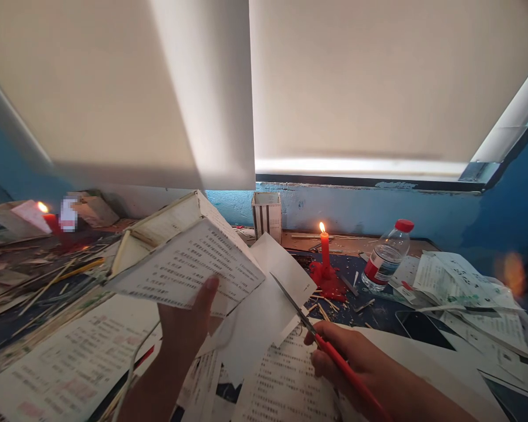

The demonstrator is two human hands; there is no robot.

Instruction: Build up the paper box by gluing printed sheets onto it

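Observation:
My left hand grips a paper-covered box, its thumb pressed on the printed side. The box is tilted, and its open side with a divider faces up and to the left. My right hand is closed around red-handled scissors. Their narrow blades point up and left, look closed, and end just right of the box. A blank white sheet lies behind the blades. Beneath my hands are printed pages. The fingers of my left hand are partly hidden behind the box.
A lit red candle stands in melted wax, with thin sticks scattered nearby. Behind the scissors are a water bottle and a phone. Another lit candle burns at far left. A small upright box stands against the wall.

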